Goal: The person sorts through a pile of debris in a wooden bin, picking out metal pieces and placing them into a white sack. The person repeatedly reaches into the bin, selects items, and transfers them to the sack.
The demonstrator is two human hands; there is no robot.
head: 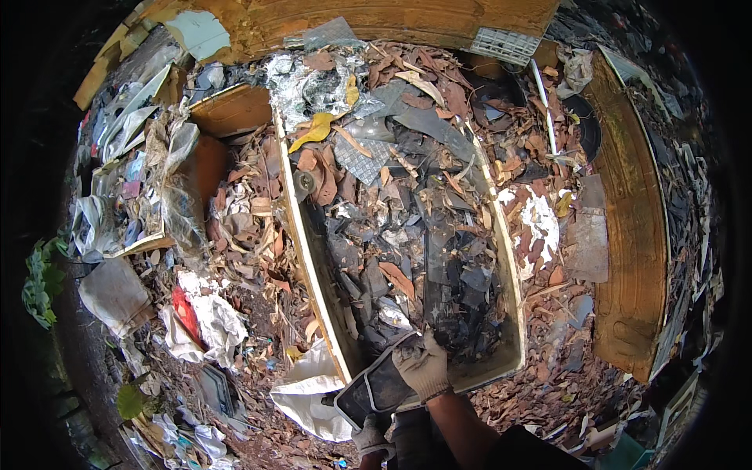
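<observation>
My right hand (422, 361), in a knitted work glove, grips the upper right side of a dark plastic panel (382, 379) with a pale raised rim. At the panel's lower edge my left hand (371, 439), also gloved, has its fingers on it; part of that hand is cut off by the panel and the picture's edge. The panel is tilted over the near end of a long open shell (304, 258) with pale rims. Inside the shell lie broken black plastic pieces (443, 282), dry leaves (397, 279) and a grey textured sheet (363, 154).
Brown foam-backed panels stand at the right (625, 235) and across the back (352, 17). A white sack (317, 390) lies beside the shell's near left corner. Left of it are crumpled white plastic (220, 329) and a red scrap (186, 314). A white pipe (544, 108) leans at the back right.
</observation>
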